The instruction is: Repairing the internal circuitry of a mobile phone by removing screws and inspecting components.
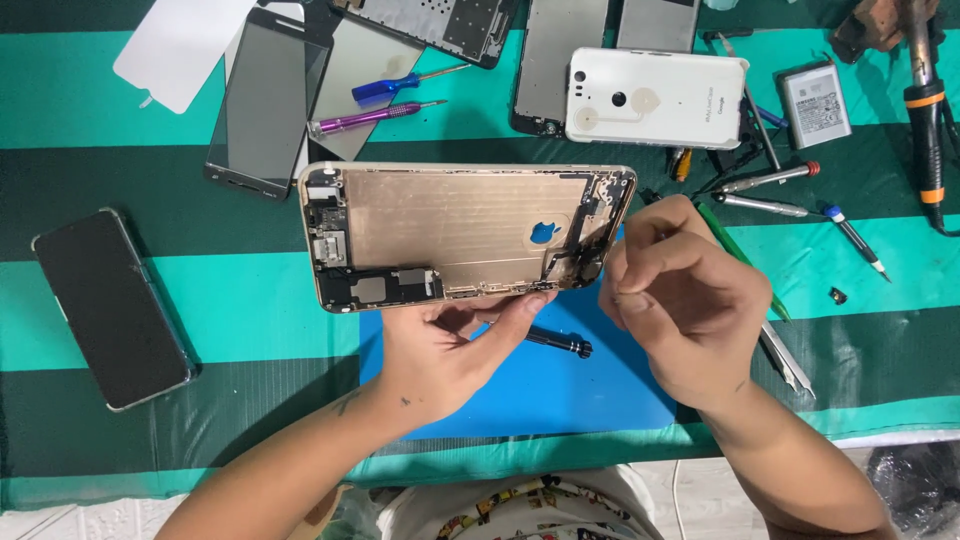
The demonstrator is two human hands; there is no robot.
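My left hand [450,350] holds an opened gold phone housing [450,215] by its near long edge, tilted up so its inside faces me. A few small parts remain at the housing's left end and along the near edge. My right hand [680,300] is at the housing's right end, thumb and forefinger pinched together near a small black part there; whether anything sits between the fingers cannot be seen. A black screwdriver [560,342] lies on the blue mat [560,390] under my hands.
A dark phone [110,305] lies at left. Screens, frames and a white phone back [655,97] lie at the far side, with purple [375,117] and blue [400,83] screwdrivers. Tools, a battery [815,103] and a soldering iron [927,110] sit at right.
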